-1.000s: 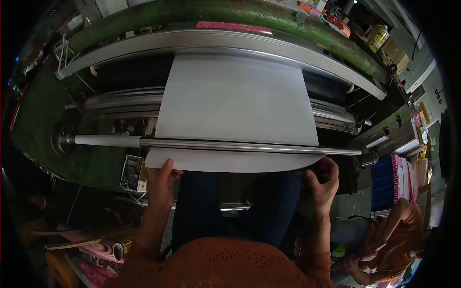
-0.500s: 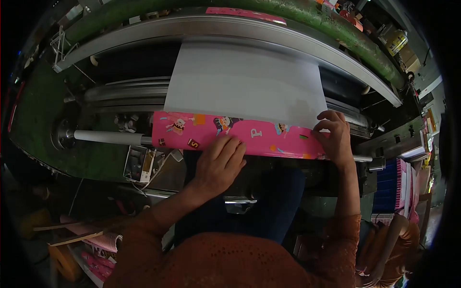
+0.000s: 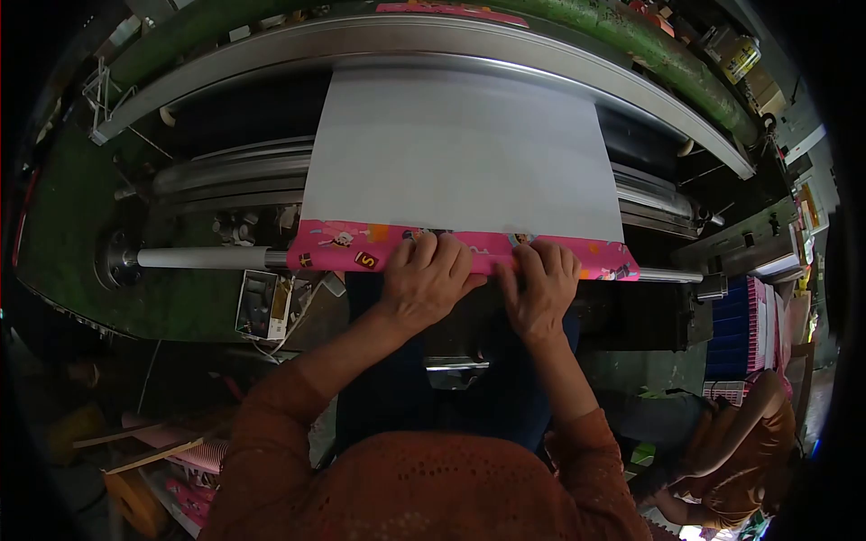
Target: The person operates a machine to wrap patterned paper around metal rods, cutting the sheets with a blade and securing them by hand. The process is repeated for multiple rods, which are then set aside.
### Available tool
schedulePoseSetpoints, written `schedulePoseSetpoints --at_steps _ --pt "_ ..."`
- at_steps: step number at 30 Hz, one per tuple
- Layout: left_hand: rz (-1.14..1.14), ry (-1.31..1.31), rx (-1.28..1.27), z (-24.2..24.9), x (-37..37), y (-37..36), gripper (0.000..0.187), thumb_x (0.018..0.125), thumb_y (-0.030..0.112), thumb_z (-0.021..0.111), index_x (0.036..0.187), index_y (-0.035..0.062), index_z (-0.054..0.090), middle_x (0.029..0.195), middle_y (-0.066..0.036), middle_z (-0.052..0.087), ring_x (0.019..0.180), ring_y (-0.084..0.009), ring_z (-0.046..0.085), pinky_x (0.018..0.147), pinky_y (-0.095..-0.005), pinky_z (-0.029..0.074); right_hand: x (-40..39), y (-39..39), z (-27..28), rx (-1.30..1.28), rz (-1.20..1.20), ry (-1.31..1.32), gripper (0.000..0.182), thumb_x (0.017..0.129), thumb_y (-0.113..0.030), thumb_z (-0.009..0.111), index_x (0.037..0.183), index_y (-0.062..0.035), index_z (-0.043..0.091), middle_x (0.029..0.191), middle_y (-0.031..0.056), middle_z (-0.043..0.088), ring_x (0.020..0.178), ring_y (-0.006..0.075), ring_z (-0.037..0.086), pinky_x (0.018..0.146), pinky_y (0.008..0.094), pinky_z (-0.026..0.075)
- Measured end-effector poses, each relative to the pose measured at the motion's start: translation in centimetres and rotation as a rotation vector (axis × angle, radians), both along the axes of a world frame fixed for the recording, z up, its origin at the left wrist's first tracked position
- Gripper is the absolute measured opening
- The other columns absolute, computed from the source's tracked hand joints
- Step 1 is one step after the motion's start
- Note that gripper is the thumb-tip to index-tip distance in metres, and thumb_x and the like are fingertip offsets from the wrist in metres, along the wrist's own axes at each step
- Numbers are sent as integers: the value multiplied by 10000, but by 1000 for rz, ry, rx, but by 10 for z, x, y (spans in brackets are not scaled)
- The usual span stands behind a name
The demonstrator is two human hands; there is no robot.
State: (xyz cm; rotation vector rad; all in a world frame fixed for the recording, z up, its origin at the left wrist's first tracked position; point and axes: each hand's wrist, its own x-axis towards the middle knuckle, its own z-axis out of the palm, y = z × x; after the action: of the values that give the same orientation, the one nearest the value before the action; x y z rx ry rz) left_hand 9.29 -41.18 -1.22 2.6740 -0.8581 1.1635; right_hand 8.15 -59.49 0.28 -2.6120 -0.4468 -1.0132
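Note:
A wide sheet of paper [image 3: 469,153], white on this side, runs from under the metal bar down to the shaft in front of me. Its near end is folded over around the shaft as a pink printed strip [image 3: 347,248] with cartoon figures and letters. My left hand [image 3: 422,281] curls its fingers over the middle of this pink strip. Just to the right, my right hand [image 3: 543,293] also bends its fingers over the strip, thumb pointing toward the left hand. The paper under both hands is hidden.
The metal shaft [image 3: 203,259] spans the machine's front. Behind lie a silver crossbar [image 3: 298,54] and a green roller [image 3: 586,36]. An open box [image 3: 263,305] with dark contents sits at the left. Another person [image 3: 735,451] is at the lower right.
My right hand has moved left from the strip's right end to beside my left hand. The pink strip now lies narrower and straighter along the shaft.

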Motion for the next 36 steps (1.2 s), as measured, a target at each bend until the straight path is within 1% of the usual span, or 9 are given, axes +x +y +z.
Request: schedulePoseSetpoints --at_steps 6,11,18,22,24,26,30,33,36 --pt "94 -77 -97 -4 8 -11 448 904 521 493 801 91 568 742 -28 497 673 -194 489 584 -315 372 15 -5 0 -129 25 -9 284 770 -347 690 863 -93 603 775 40 564 724 229 546 652 351 406" --pt "160 -189 -147 -2 15 -15 417 949 421 441 670 116 494 627 -5 465 574 -156 468 520 -274 334 20 -5 10 -89 37 64 261 767 -321 690 754 -103 546 696 34 530 671 220 542 590 326 411" --pt "98 -21 -143 12 14 -14 373 915 357 514 643 103 504 699 -22 518 677 -178 536 554 -293 398 23 -7 17 -98 61 202 265 793 -300 681 704 -102 529 659 23 521 654 207 550 551 336 428" --pt "58 202 -223 32 16 -17 192 840 221 621 729 64 604 906 -74 581 903 -256 569 677 -356 486 32 -8 30 -65 97 338 221 809 -299 674 818 -87 611 801 43 597 788 217 586 635 352 457" --pt "66 325 -231 37 16 -17 145 815 185 645 765 50 633 1006 -94 598 979 -290 566 723 -383 504 40 -6 43 -61 135 200 327 815 -302 673 1049 -77 630 1039 69 621 986 233 576 750 388 456" --pt "103 408 -430 43 22 -17 203 812 192 646 922 22 657 1173 -139 580 1100 -344 534 825 -419 489 46 -4 43 -45 134 259 405 812 -299 675 1139 -75 590 1130 80 596 1052 242 552 787 403 443" --pt "-43 36 -730 48 7 -18 355 831 213 637 1118 7 608 1346 -191 474 1238 -392 444 968 -480 414 86 -1 36 -81 134 339 513 841 -247 641 1301 -67 502 1265 113 563 1148 276 527 877 429 428" --pt "197 499 -37 29 -8 -20 511 862 233 607 1304 7 483 1446 -228 349 1324 -417 349 1057 -523 295 116 1 44 -93 118 268 495 831 -227 648 1279 -61 518 1275 114 559 1170 268 516 895 422 412" --pt "129 420 -174 51 24 -23 537 847 234 625 1306 1 476 1426 -233 376 1322 -415 357 1063 -524 285 108 -8 66 26 73 7 480 820 -199 654 1264 -66 530 1275 103 558 1181 268 507 912 408 391"
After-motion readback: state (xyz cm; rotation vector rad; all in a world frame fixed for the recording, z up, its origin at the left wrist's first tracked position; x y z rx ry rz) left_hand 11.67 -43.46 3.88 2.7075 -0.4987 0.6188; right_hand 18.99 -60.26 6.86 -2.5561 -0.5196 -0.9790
